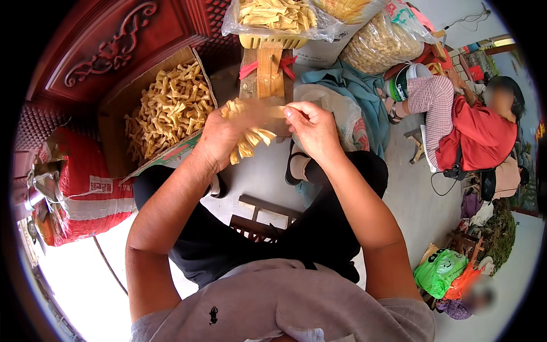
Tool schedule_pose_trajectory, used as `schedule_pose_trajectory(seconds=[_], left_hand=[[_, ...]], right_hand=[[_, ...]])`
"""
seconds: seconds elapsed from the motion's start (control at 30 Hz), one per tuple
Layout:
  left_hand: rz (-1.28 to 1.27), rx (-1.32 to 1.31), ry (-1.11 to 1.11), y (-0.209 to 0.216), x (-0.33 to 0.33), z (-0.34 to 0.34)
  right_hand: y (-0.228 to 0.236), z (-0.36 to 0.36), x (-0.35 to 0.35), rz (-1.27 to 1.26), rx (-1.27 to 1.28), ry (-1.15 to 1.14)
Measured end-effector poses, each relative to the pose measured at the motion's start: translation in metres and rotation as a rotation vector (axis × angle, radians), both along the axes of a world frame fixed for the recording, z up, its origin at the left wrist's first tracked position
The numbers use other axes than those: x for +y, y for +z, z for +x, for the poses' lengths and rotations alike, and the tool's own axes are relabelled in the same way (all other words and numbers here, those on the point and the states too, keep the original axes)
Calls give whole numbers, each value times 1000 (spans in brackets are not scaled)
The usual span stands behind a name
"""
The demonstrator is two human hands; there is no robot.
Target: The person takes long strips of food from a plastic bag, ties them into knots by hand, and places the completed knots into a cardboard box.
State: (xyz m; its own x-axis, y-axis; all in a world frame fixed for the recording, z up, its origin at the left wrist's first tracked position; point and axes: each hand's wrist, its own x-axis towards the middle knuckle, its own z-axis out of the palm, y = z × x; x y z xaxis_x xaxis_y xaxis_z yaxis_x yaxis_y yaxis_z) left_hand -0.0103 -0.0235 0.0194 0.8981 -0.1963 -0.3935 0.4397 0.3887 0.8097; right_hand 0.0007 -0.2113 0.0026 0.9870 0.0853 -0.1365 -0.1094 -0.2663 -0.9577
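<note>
My left hand (pixel 218 138) is closed round a bunch of pale yellow flat strips (pixel 250 142), whose ends fan out below the fingers. The top of the bunch is blurred. Between thumb and fingers, my right hand (pixel 315 128) pinches one yellow strip (pixel 277 112) that stretches across from the bunch. Both hands are raised above my knees, before a narrow wooden bench (pixel 247 88). On its far end stands a yellow basket (pixel 256 41) lined with clear plastic, holding loose yellow strips (pixel 277 14). To the left, a cardboard box (pixel 114 132) holds many knotted yellow pieces (pixel 171 105).
A red sack (pixel 91 188) lies left, below a carved red door (pixel 154 34). Full bags (pixel 382 43) and a teal cloth (pixel 353 88) lie back right. Another person in red (pixel 478 137) sits at right, near a bucket (pixel 399 82). Green bags (pixel 441 271) lie lower right.
</note>
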Motion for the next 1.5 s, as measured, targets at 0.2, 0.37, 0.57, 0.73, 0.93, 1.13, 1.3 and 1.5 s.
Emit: schedule_pose_trajectory(seconds=[0.2,0.37,0.57,0.73,0.93,1.13,1.3,1.5], left_hand=[[9,21,56,-18,3,53],[-17,105,102,-37,3,64],[179,26,62,-58,-2,69],[194,101,14,-45,-2,70],[414,-3,81,-54,-1,63],[41,76,142,-61,20,60],[-205,-45,-59,-46,25,51],[-263,-65,-87,-41,26,42]], right_hand=[[-25,58,11,-207,-131,-58],[-28,63,19,-282,-178,-72],[-41,64,20,-327,-324,-37],[-41,63,19,-469,-470,-2],[-49,64,20,-590,-528,-20],[-46,60,-2,-166,-276,-105],[-9,41,10,506,158,75],[-12,30,6,769,500,218]])
